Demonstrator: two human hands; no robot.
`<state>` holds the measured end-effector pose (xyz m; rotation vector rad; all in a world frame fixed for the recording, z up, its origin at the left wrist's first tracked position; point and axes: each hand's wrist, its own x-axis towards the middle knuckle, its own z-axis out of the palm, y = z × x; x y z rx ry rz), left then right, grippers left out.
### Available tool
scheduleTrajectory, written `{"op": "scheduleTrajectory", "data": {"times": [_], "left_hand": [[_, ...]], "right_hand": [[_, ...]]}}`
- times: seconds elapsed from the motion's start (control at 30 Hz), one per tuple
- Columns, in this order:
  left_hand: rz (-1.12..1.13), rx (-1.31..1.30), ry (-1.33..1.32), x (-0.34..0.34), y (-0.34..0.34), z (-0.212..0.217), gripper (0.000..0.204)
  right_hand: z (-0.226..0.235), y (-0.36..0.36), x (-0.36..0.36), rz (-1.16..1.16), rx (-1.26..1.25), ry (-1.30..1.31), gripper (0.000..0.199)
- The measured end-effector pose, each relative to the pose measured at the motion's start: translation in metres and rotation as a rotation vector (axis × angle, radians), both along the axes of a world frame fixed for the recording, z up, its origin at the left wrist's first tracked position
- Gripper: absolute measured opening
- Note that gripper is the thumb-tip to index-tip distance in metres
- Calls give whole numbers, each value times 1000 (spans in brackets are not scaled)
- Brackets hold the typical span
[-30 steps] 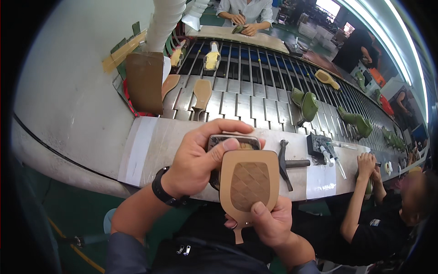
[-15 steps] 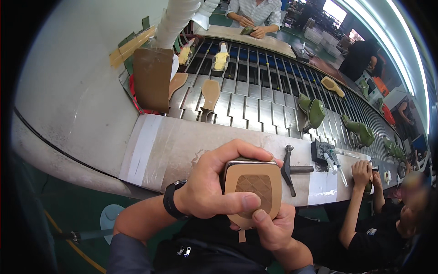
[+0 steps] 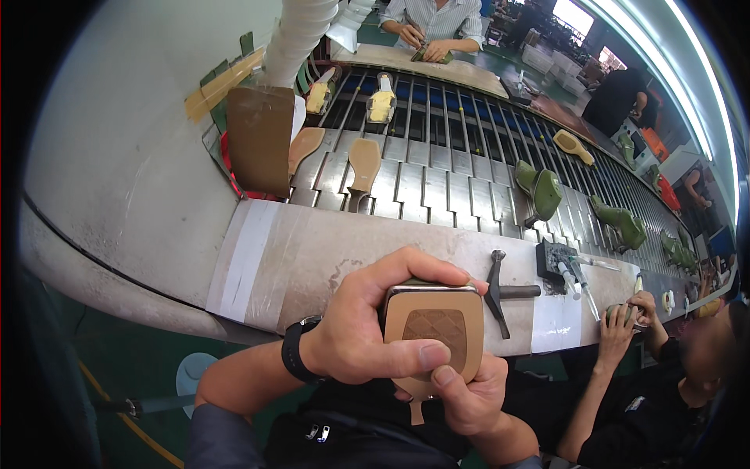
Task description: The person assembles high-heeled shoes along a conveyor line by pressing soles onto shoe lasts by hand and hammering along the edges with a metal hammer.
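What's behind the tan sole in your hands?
Behind the sole, a thin shiny rim shows along the top and a fingertip at the lower left. The rest is covered by the sole itself, the left hand and the right hand, so I can't tell.

Your left hand [image 3: 355, 332] covers part of the sole [image 3: 437, 322], which in turn hides most of the shoe [image 3: 430, 288] beneath; the fingers of your right hand [image 3: 470, 397] mostly vanish behind it. Your sleeves [image 3: 219, 434] run off the lower edge. The top edge cuts off the hose [image 3: 298, 35] and the striped worker [image 3: 441, 22] above the shirt. The neighbour [image 3: 660, 410] has a blurred face. Distant clutter [image 3: 539, 23] is too small to tell.
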<state>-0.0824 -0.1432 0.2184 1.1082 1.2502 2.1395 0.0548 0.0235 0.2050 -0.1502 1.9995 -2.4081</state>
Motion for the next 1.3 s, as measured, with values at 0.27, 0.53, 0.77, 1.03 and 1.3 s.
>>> {"op": "scheduleTrajectory", "data": {"times": [0.27,0.53,0.77,1.03,1.3], "left_hand": [[34,-163,-166,8,-10,29,38],[-105,126,-339,-37,18,6,66],[-76,76,-222,-40,22,4,66],[-69,61,-66,-49,19,-5,62],[-31,61,89,-42,7,-6,59]], "right_hand": [[0,-2,3,-32,49,-34,28],[9,25,-33,14,-273,-177,40],[11,20,-36,-101,-165,-105,38],[6,28,-44,-70,-145,-66,36],[8,25,-46,-101,-104,-63,41]]}}
